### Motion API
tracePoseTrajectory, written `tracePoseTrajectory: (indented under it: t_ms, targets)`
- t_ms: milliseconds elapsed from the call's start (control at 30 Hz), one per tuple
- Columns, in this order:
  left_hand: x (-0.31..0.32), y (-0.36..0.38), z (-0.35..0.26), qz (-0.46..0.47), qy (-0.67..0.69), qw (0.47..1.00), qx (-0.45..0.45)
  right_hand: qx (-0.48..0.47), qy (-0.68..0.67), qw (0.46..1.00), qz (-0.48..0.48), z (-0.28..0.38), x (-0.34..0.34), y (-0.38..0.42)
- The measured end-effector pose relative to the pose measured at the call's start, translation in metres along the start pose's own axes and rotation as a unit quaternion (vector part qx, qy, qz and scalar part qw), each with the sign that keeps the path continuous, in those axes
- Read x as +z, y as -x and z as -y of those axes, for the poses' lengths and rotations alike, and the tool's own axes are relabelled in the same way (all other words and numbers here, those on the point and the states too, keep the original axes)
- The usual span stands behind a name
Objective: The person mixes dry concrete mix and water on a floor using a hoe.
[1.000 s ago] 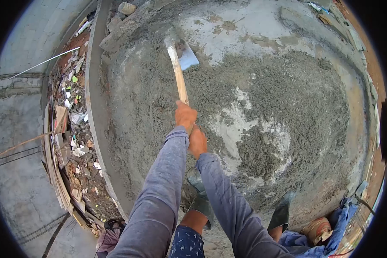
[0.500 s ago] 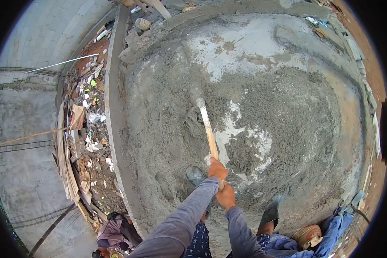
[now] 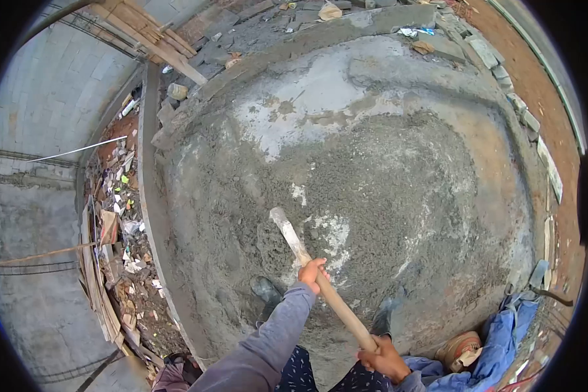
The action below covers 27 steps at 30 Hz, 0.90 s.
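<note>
My left hand (image 3: 312,273) is wrapped round the middle of a long wooden-handled hoe (image 3: 343,312). Near the handle's lower end, close to my legs, my right hand (image 3: 384,360) grips it too. The far end of the hoe is pale and caked, and its blade is hard to make out against the grey mix. Beneath it spreads a wide bed of wet mortar (image 3: 235,261), with whitish wet patches near the tool. My left boot (image 3: 266,289) stands in the mortar, and the right boot (image 3: 383,317) is partly hidden behind my right hand.
A low concrete wall (image 3: 151,196) borders the bed on the left, with rubble and scraps (image 3: 127,255) beyond it. Blue cloth (image 3: 496,346) and a brown sack-like bundle (image 3: 460,349) lie at lower right. Wooden planks (image 3: 150,39) stand at upper left. A person (image 3: 173,375) shows at the bottom left.
My hands have moved apart along the handle, the right one now lower and further right. The hoe's far end has come nearer to me, and the view has shifted.
</note>
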<state>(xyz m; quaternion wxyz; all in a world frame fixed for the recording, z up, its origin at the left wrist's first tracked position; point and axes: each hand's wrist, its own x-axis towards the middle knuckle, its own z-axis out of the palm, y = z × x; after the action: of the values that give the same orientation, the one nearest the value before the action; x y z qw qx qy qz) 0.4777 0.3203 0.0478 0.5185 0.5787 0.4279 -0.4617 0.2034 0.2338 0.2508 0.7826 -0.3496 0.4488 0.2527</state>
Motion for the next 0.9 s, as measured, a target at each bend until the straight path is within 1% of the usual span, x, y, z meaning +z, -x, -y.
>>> tracePoseTrajectory:
  t_ms: [33, 100, 167, 233, 267, 300, 333, 400, 467, 533, 600, 667, 700, 733, 800, 867, 900]
  targets:
    - [0.017, 0.015, 0.029, -0.003, -0.009, 1.0, 0.011, -0.01, 0.044, 0.999, -0.001, -0.023, -0.028, 0.019]
    - [0.048, 0.059, 0.085, 0.017, -0.003, 1.0, 0.025, -0.001, 0.049, 0.999, -0.021, -0.049, -0.069, 0.063]
    - [0.075, 0.09, 0.122, 0.058, 0.018, 0.998, -0.034, 0.029, -0.06, 0.995, -0.072, -0.203, -0.146, 0.07]
    - [0.082, 0.108, 0.141, 0.065, 0.027, 0.997, -0.028, -0.029, 0.02, 0.998, -0.059, -0.18, -0.148, 0.084]
    - [0.083, 0.111, 0.143, 0.066, 0.033, 0.997, -0.023, -0.057, 0.06, 0.995, -0.051, -0.154, -0.144, 0.086]
    - [0.08, 0.115, 0.134, 0.063, 0.052, 0.996, -0.018, -0.181, 0.355, 0.913, -0.086, -0.126, -0.138, 0.081]
    - [0.07, 0.11, 0.121, 0.065, 0.049, 0.997, 0.003, -0.178, 0.368, 0.909, -0.082, -0.121, -0.122, 0.067]
    - [0.045, 0.091, 0.078, 0.076, 0.046, 0.995, 0.053, -0.18, 0.399, 0.896, -0.075, -0.115, -0.086, 0.011]
    - [0.018, 0.073, 0.01, 0.065, 0.014, 0.992, 0.104, -0.235, 0.356, 0.904, -0.024, -0.1, -0.036, -0.057]
    - [-0.011, 0.042, -0.066, 0.08, -0.009, 0.986, 0.148, -0.147, 0.307, 0.939, 0.044, -0.028, 0.03, -0.109]
    - [-0.031, 0.007, -0.14, 0.086, -0.048, 0.966, 0.238, -0.231, 0.227, 0.946, 0.008, -0.007, 0.097, -0.18]
    - [-0.044, -0.033, -0.205, 0.074, -0.104, 0.93, 0.344, -0.269, 0.23, 0.935, -0.031, 0.047, 0.151, -0.239]
    - [-0.049, -0.056, -0.233, 0.059, -0.124, 0.921, 0.365, -0.288, 0.227, 0.929, -0.043, 0.066, 0.171, -0.28]
    - [-0.056, -0.078, -0.255, 0.042, -0.146, 0.911, 0.383, -0.305, 0.223, 0.924, -0.054, 0.084, 0.19, -0.316]
    - [-0.064, -0.116, -0.281, -0.019, -0.236, 0.889, 0.392, -0.327, 0.216, 0.916, -0.087, 0.13, 0.215, -0.38]
    - [-0.069, -0.162, -0.288, -0.038, -0.275, 0.886, 0.371, -0.329, 0.234, 0.908, -0.112, 0.152, 0.224, -0.462]
    - [-0.074, -0.182, -0.281, -0.047, -0.296, 0.885, 0.356, -0.321, 0.237, 0.908, -0.127, 0.152, 0.225, -0.49]
